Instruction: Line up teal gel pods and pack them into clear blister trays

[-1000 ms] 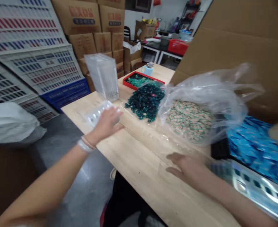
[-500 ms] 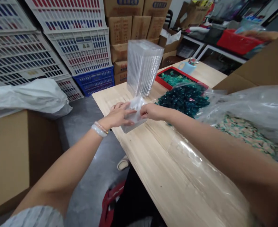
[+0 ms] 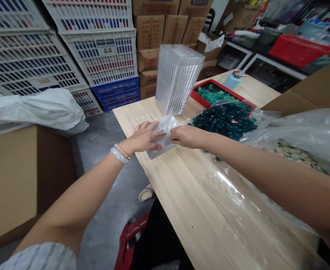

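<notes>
- Left hand (image 3: pixel 142 138): fingers (image 3: pixel 153 128) lie nearly flat and close together across the top of a clear plastic tray (image 3: pixel 162 143), bearing on it. No pinch is visible.
- Right hand (image 3: pixel 187 136): fingers (image 3: pixel 176 135) are bunched together at the tray's right side. Their tips are hidden against the plastic, so I cannot tell whether they pinch it.
- Tray position: between both sets of fingertips, with its lower corner jutting out below the left fingers. Glare and fingers cover most of it. Its contents and any contact with the wooden table (image 3: pixel 209 210) cannot be made out.
- Beyond the fingertips: a tall stack of clear plastic containers (image 3: pixel 177 79) stands upright, its base just past the tray. Whether the two touch is unclear.
- Right of the right fingers: a heap of dark teal pieces (image 3: pixel 225 120) lies beside a red tray (image 3: pixel 219 93) holding lighter green pieces (image 3: pixel 211 93). A light blue mug (image 3: pixel 229 81) stands past that tray.
- Further right, past the right forearm: a clear plastic bag (image 3: pixel 302 133) covers mixed green-and-beige pieces (image 3: pixel 296 155), which are mostly hidden and cut off by the bag.
- Left wrist, behind the left fingers: a pale bangle (image 3: pixel 118 155) and a beaded bracelet (image 3: pixel 122 151).
</notes>
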Motion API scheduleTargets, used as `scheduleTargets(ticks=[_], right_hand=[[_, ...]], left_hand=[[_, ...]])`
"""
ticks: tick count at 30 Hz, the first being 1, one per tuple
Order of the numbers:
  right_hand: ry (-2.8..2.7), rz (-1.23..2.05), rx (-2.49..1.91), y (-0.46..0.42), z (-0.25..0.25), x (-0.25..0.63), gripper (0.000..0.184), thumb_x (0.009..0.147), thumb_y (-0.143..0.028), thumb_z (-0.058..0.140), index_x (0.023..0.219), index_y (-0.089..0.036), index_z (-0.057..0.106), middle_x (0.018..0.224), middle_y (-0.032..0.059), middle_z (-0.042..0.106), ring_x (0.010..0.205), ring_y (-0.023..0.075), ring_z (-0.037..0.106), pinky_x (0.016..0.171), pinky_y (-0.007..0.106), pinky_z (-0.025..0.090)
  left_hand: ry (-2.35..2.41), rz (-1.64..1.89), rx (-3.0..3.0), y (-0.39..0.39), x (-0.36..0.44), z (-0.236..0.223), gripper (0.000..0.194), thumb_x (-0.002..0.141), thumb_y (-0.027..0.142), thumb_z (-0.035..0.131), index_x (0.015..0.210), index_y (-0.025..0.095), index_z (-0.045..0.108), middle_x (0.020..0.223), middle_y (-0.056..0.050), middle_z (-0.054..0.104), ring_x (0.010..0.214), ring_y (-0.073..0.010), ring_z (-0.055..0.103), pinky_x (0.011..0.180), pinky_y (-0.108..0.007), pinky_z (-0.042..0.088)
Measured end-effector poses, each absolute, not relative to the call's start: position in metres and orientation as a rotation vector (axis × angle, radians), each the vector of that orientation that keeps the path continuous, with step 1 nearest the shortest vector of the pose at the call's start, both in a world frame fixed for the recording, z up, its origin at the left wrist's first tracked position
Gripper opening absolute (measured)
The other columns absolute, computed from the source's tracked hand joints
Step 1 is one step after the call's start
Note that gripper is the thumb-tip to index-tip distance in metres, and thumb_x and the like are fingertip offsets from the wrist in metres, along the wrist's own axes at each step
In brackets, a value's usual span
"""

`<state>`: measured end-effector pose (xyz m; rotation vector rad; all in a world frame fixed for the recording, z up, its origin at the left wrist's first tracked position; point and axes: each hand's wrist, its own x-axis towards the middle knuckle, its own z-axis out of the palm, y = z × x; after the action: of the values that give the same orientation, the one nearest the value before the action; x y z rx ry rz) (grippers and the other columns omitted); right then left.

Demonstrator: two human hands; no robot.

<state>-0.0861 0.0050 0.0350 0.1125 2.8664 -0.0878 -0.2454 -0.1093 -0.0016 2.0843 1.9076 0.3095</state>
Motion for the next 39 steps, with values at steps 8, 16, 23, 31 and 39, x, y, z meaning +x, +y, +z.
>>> scheduleTargets(ticks=[8, 16, 23, 31, 39], right_hand=[[2.804, 0.225, 0.085, -0.016, 0.034, -0.090, 0.023, 0.077, -0.010, 0.040, 0.089, -0.010, 0.061, 0.082, 0.0098, 0.060, 0.075, 0.0177, 0.056, 0.059, 0.025, 0.035], [2.883, 0.395, 0.085, -0.025, 0.046, -0.076, 0.022, 0.081, -0.011, 0.037, 0.094, -0.014, 0.054, 0.091, 0.0082, 0.055, 0.079, 0.0188, 0.054, 0.058, 0.027, 0.038], [3.269, 0.188, 0.687, -0.033, 0.064, -0.046, 0.022, 0.082, -0.021, 0.041, 0.099, -0.013, 0.051, 0.099, 0.0105, 0.051, 0.093, 0.0212, 0.049, 0.073, 0.031, 0.040], [2.857, -1.807, 1.696, -0.127, 0.025, 0.037, 0.052, 0.080, -0.042, 0.038, 0.125, -0.022, 0.018, 0.108, 0.0106, 0.044, 0.068, 0.0121, 0.056, 0.056, 0.027, 0.047], [2.034, -1.939, 2.432, -0.202, -0.077, 0.112, 0.034, 0.077, -0.035, 0.039, 0.106, -0.016, 0.041, 0.066, 0.0006, 0.051, 0.046, 0.0121, 0.049, 0.039, 0.025, 0.041]], left_hand=[[2.094, 0.440, 2.032, -0.117, -0.221, -0.006, 0.033, 0.063, 0.041, 0.058, 0.091, 0.024, 0.058, 0.134, -0.003, 0.029, 0.124, -0.0343, 0.011, 0.097, -0.056, 0.004], [2.115, 0.495, 2.146, -0.123, -0.211, 0.004, 0.014, 0.068, 0.026, 0.052, 0.071, 0.017, 0.061, 0.133, -0.007, 0.029, 0.127, -0.0329, 0.010, 0.097, -0.058, 0.002], [2.103, 0.689, 2.161, -0.119, -0.213, 0.037, 0.012, 0.069, 0.020, 0.050, 0.068, 0.012, 0.060, 0.125, -0.012, 0.039, 0.120, -0.0263, 0.030, 0.099, -0.042, 0.025], [1.747, 0.839, 2.184, -0.213, -0.115, 0.047, 0.011, 0.074, 0.018, 0.043, 0.069, 0.019, 0.053, 0.122, -0.009, 0.044, 0.117, -0.0189, 0.037, 0.097, -0.038, 0.035], [1.563, 0.648, 2.252, -0.230, -0.065, -0.041, 0.020, 0.082, 0.027, 0.039, 0.094, 0.021, 0.054, 0.125, -0.005, 0.045, 0.120, -0.0186, 0.033, 0.103, -0.042, 0.025]])
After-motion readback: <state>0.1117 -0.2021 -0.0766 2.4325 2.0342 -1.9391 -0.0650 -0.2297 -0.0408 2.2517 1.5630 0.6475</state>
